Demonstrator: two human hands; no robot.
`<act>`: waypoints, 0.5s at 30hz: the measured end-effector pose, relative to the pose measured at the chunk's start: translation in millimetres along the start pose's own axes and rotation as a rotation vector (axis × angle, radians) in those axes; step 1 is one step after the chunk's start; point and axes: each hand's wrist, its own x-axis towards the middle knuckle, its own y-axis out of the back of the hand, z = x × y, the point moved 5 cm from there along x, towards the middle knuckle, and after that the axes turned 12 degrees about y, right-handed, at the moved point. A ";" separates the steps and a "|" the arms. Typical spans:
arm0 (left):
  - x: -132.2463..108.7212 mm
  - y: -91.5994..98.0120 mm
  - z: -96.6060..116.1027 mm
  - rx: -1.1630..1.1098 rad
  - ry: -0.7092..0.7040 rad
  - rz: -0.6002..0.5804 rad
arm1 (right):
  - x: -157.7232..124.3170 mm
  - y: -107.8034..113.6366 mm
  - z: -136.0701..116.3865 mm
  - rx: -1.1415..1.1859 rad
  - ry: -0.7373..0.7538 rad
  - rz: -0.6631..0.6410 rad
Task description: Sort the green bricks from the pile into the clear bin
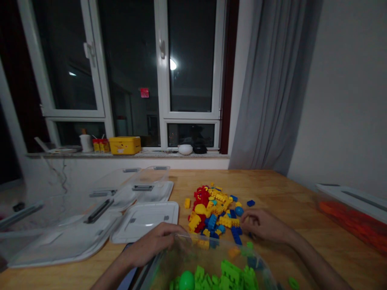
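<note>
A heap of red, yellow and blue toy bricks [211, 211] lies on the wooden table [281, 189]. My right hand [264, 225] rests at the heap's right edge, fingers curled among the blue bricks; whether it holds one I cannot tell. My left hand [157, 241] grips the far left rim of a clear plastic box [211, 262] at the near edge. That box holds several green bricks [223, 276] and a green ball [186, 280].
Several clear boxes and white lids [145, 219] lie on the table's left half. A clear box with orange pieces [356, 221] stands at the right edge. The windowsill holds a yellow box [125, 145], a cup and bowls. A grey curtain [272, 88] hangs at right.
</note>
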 end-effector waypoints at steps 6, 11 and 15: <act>2.2 -0.6 -8.6 -0.029 0.006 -0.028 | -10.0 -18.5 14.3 -0.100 -0.183 -0.202; 1.9 -2.0 -6.9 -0.032 0.006 -0.027 | -11.6 -24.2 16.7 -0.108 -0.217 -0.249; 2.1 -3.3 -5.0 -0.034 0.006 -0.033 | -7.0 -21.5 11.2 -0.246 -0.103 -0.210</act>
